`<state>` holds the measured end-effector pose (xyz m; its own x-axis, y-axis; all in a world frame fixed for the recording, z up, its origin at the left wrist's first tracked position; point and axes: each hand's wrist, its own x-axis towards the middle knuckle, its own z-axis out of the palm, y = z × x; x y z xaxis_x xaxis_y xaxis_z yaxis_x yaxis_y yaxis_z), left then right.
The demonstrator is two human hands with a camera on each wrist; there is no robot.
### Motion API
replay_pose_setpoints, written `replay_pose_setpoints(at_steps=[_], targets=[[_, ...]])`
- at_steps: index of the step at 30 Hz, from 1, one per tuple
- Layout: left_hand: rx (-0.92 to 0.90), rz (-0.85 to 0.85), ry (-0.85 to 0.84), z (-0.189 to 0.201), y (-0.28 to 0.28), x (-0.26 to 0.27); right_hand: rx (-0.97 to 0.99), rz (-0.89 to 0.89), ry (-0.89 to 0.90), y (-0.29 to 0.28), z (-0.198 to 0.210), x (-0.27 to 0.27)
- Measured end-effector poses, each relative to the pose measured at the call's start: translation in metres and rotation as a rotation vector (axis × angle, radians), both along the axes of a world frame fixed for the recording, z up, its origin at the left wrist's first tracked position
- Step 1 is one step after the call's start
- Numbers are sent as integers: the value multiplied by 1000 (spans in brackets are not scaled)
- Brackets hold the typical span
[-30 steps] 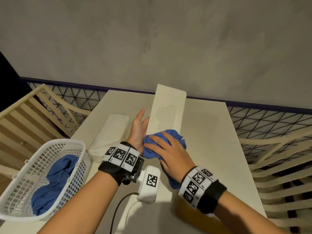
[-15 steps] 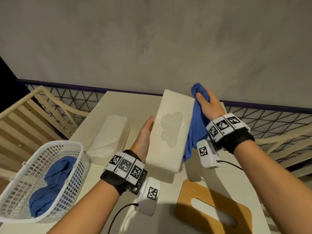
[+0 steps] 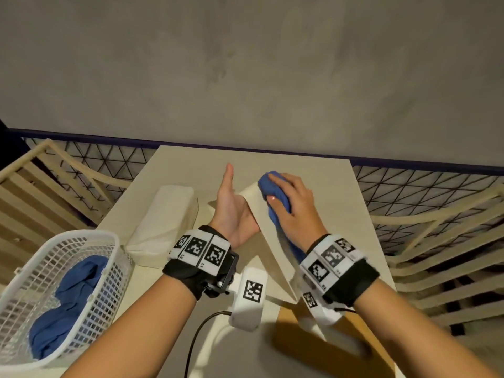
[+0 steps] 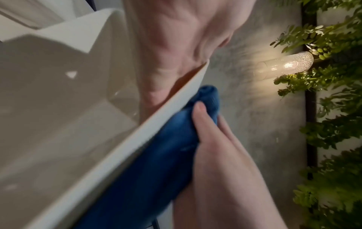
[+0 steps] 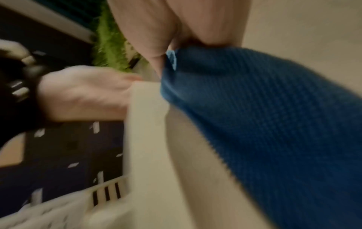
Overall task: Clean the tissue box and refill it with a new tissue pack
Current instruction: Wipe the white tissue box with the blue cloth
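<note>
The white tissue box (image 3: 275, 246) stands tilted on one long edge at mid table, its hollow inside (image 4: 58, 124) turned to the left. My left hand (image 3: 231, 211) braces it from the left, palm up and thumb straight; its fingers are hidden behind the box wall. My right hand (image 3: 294, 211) grips a bunched blue cloth (image 3: 272, 186) and presses it on the box's outer right face near the far end. The right wrist view shows the cloth (image 5: 264, 124) lying against that face. The new tissue pack (image 3: 163, 216) lies left of the box.
A white mesh basket (image 3: 90, 236) holding another blue cloth (image 3: 73, 290) stands at the table's near left. A wooden lid (image 3: 286, 331) lies near the front edge under my right wrist. Slatted chairs flank the table (image 3: 327, 186), and a grey wall stands behind.
The box has tipped up so its dotted face no longer shows. My right hand brought the cloth onto the outer face. My left hand turned palm up.
</note>
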<state>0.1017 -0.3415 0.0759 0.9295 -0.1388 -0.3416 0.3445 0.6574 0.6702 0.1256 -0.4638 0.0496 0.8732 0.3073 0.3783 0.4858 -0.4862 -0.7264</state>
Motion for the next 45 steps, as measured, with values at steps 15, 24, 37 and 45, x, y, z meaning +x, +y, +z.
replay_pose_setpoints(at_steps=[15, 24, 37, 45], targets=[[49, 125, -4, 0, 19, 4, -151, 24, -216, 20, -2, -10], [102, 152, 22, 1, 15, 6, -110, -78, -244, 22, -11, -3], [354, 186, 184, 10, 26, 6, 300, -34, 45, 5, 17, 7], [364, 25, -3, 4, 25, -6, 537, 5, 453, -19, 16, 12]])
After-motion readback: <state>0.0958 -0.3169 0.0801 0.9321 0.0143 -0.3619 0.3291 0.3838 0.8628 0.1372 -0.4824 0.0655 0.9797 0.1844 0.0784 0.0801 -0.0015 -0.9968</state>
